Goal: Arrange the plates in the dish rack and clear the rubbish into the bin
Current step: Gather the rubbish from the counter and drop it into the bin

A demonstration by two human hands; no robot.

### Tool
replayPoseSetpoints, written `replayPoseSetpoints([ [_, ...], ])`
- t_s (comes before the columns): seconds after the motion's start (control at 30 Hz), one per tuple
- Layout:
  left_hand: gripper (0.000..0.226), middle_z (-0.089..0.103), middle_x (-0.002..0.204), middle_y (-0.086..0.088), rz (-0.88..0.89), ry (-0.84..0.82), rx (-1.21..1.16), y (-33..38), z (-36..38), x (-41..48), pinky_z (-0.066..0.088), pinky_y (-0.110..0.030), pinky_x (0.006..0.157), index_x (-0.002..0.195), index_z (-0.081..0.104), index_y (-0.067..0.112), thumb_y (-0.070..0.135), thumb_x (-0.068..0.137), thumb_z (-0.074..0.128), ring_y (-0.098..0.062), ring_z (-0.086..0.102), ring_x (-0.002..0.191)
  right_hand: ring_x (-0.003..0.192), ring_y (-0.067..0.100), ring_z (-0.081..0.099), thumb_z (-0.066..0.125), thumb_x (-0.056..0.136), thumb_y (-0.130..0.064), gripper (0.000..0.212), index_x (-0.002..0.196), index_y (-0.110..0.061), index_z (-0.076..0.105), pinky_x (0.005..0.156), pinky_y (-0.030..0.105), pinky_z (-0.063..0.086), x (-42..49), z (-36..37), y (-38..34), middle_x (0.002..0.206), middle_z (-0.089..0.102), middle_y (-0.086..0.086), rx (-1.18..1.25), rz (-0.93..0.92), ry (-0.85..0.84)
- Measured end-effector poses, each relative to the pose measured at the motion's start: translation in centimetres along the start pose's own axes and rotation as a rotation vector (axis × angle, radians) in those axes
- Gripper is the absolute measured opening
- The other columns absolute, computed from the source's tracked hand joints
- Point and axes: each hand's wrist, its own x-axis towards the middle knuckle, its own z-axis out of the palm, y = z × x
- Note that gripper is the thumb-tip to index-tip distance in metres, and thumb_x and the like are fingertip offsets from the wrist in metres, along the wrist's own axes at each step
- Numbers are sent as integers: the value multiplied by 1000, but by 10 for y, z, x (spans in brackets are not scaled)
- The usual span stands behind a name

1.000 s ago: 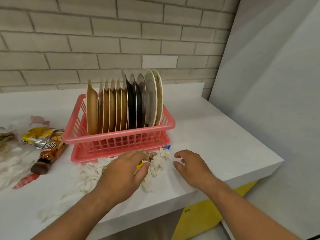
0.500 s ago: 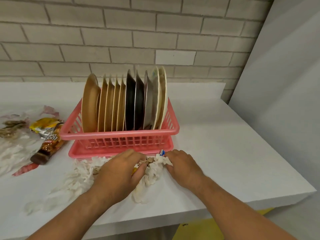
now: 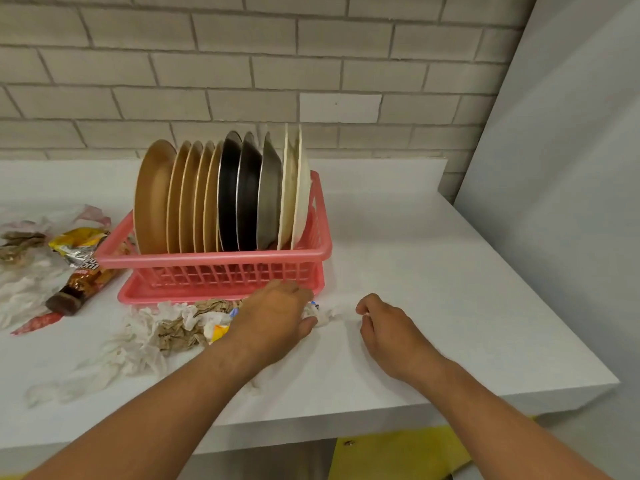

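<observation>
A pink dish rack (image 3: 221, 263) on the white counter holds several plates (image 3: 221, 199) on edge: brown, black, grey and cream. In front of it lies a pile of crumpled white and brown tissues (image 3: 173, 330) with a yellow scrap. My left hand (image 3: 273, 317) lies over the pile's right end, fingers curled around a white tissue wad (image 3: 317, 315). My right hand (image 3: 384, 327) is just to the right on the counter, fingers curled, pinching a small white tissue scrap.
Left of the rack lie a brown and gold snack wrapper (image 3: 83, 271), a red scrap (image 3: 34, 323) and more crumpled tissues (image 3: 24, 285). A brick wall stands behind the counter (image 3: 433, 271). A grey panel stands at the right. Something yellow (image 3: 398, 455) shows below the counter edge.
My right hand has pulled away to the right from the tissue pile. My left hand slid right along the pile toward the rack's front corner. The view moved closer.
</observation>
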Motion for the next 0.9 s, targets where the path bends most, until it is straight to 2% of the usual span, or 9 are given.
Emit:
replayPoseSetpoints([
  [0.13,41,53,122,-4,30,-196,254,14,18,23,34,-40,95,123,51,23,48,92,45,-26,44,114,81,9,51,31,100,-23,22,116,-22,46,70,21,38,-7,-4,13,88,53,-11,105,-13,40],
  [0.27,30,56,114,-4,111,-124,304,25,26,29,32,-40,91,113,56,19,38,96,41,-26,46,109,69,8,53,41,98,-44,21,93,-26,51,59,21,40,-10,-10,22,74,55,-10,138,1,133],
  [0.4,29,51,112,1,109,-4,-70,23,7,24,36,-26,86,114,57,18,38,97,44,-18,50,102,79,10,59,40,101,-29,20,110,-24,57,77,26,52,-7,-13,31,92,63,-6,160,25,139],
  [0.53,13,56,90,10,-57,128,-376,6,-29,13,40,-23,63,97,57,24,36,93,54,-6,53,76,95,14,61,42,100,-19,30,126,-21,56,89,24,48,6,-5,19,111,64,-1,156,-36,103],
  [0.63,7,63,81,13,-152,113,-456,-7,-43,0,50,-22,57,100,52,32,33,94,54,-5,61,68,101,23,60,47,98,-34,29,123,-24,57,88,29,47,25,9,-8,107,66,4,64,-137,94],
  [0.7,24,63,95,13,-154,139,-484,-14,-46,-10,53,-23,68,119,49,35,27,96,50,-6,61,80,95,27,60,46,96,-43,32,122,-28,55,80,34,49,37,20,-27,102,65,6,-38,-174,58],
  [0.77,40,57,101,12,-98,158,-449,-21,-46,-18,44,-17,77,134,45,33,18,97,44,-5,54,89,91,28,60,42,96,-48,33,121,-29,53,71,34,47,46,31,-40,100,64,6,-137,-192,49],
  [0.83,39,53,98,11,-99,126,-423,-30,-46,-26,37,-12,77,130,54,27,12,97,39,-3,49,91,91,29,60,38,97,-46,32,120,-29,53,67,32,42,53,39,-47,103,63,6,-200,-194,43],
  [0.9,32,53,94,10,-163,121,-481,-39,-46,-33,36,-9,73,109,64,25,11,96,38,-2,50,90,93,29,60,35,99,-41,31,119,-28,53,70,33,44,55,45,-48,106,62,6,-246,-190,17],
])
